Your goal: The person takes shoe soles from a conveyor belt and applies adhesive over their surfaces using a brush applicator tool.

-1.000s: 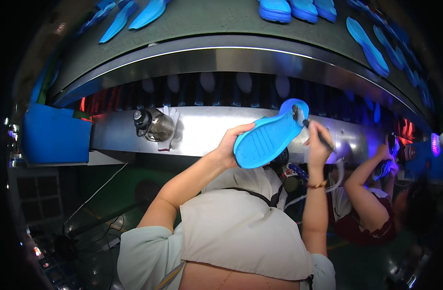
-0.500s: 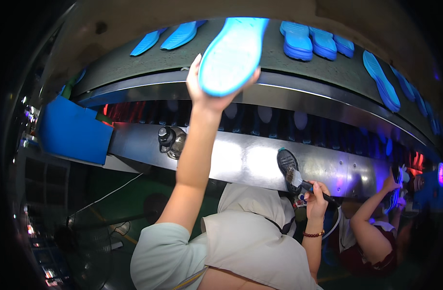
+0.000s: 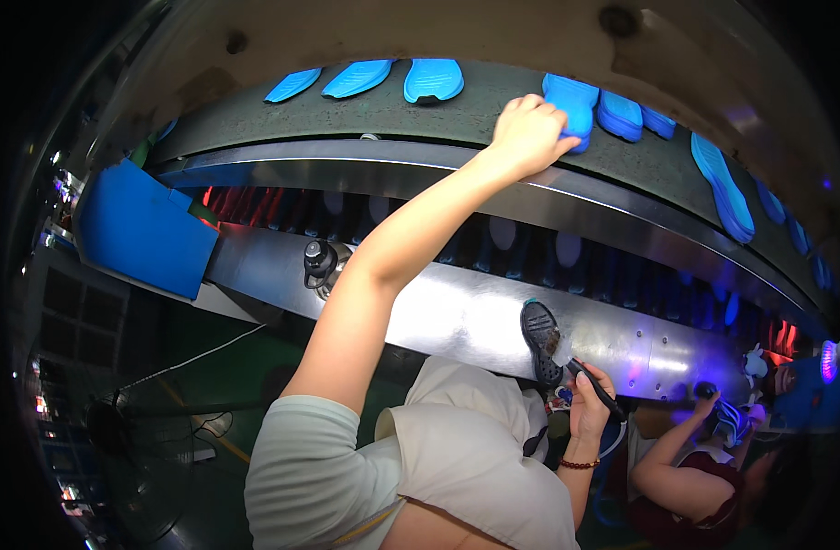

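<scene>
My left hand [image 3: 530,133] reaches up to the dark conveyor belt [image 3: 480,96]. Its fingers are closed on the left edge of a blue shoe sole [image 3: 574,101], which lies beside other blue soles. My right hand [image 3: 590,403] grips a black-handled brush [image 3: 602,392] with a pale tip and a hose at its back end. The tip touches a black shoe sole [image 3: 541,341], which lies on the metal worktop [image 3: 438,316]. Another blue sole [image 3: 434,79] rests on the belt, left of my left hand.
A metal flask with a black lid [image 3: 321,261] stands on the worktop by my left forearm. A blue box-like panel [image 3: 145,229] is at the left end. On the right, a co-worker's arm [image 3: 672,449] works at the same bench. A metal rail [image 3: 420,156] edges the belt.
My left hand has let go of a large blue sole, which now lies on the belt, and moved right to another one. My right hand keeps the brush at the black sole.
</scene>
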A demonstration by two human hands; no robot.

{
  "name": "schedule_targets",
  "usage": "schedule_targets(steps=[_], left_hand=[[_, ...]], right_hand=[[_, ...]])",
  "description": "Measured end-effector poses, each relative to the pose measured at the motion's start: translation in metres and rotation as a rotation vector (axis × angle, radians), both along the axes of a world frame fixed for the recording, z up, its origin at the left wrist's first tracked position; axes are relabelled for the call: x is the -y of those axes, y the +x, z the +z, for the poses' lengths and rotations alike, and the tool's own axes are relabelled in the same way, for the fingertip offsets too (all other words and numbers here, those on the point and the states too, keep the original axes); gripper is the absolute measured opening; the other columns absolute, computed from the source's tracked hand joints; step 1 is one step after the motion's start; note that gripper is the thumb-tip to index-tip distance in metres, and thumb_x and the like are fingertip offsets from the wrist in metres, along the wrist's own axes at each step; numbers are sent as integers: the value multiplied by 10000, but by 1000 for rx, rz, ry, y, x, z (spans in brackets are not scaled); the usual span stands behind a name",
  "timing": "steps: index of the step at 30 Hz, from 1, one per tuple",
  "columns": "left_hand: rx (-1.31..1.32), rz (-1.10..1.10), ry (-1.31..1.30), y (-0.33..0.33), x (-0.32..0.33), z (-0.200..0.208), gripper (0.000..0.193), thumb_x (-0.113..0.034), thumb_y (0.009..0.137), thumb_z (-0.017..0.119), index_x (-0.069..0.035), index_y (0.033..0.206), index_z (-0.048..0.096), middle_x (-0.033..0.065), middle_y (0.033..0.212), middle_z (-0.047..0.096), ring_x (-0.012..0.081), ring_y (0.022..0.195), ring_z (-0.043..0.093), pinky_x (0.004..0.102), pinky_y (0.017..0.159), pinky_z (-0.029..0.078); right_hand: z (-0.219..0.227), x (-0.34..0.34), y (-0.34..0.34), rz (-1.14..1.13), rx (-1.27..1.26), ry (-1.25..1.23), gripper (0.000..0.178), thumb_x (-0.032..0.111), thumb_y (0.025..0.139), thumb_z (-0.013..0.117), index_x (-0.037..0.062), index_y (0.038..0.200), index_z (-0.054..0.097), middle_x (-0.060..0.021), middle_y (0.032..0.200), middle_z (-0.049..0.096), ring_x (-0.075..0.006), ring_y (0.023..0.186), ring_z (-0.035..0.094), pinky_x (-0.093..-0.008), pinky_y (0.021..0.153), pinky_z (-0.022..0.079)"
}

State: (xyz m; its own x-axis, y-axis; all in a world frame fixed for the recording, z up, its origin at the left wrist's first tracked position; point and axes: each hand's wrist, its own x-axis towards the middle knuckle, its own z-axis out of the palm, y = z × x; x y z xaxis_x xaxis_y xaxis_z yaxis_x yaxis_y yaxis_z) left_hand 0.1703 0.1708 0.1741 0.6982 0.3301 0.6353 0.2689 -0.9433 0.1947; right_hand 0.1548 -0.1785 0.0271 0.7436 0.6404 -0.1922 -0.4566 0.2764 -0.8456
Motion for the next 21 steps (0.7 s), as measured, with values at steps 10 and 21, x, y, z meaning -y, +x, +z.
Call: schedule_targets(steps=[10,21], left_hand=[[696,-531,-1948,-132,64,-67,449,-9,713,580,36,1135,432,135,1053,535,199,944,542,310,827,438],[37,-633,-2186,-154,126,-143,958,-671,646,555,-18,1294,289,211,1203,445,319,1100,465,470,955,345]], right_hand=[[3,-9,26,-57,-6,97,212,-33,745,550,-74,952,566,-179,960,592,-243,901,567,-329,855,423],[34,-30,35,61,46,164,218,4,768,520,-58,974,558,-159,938,598,-232,883,578,-325,845,441]])
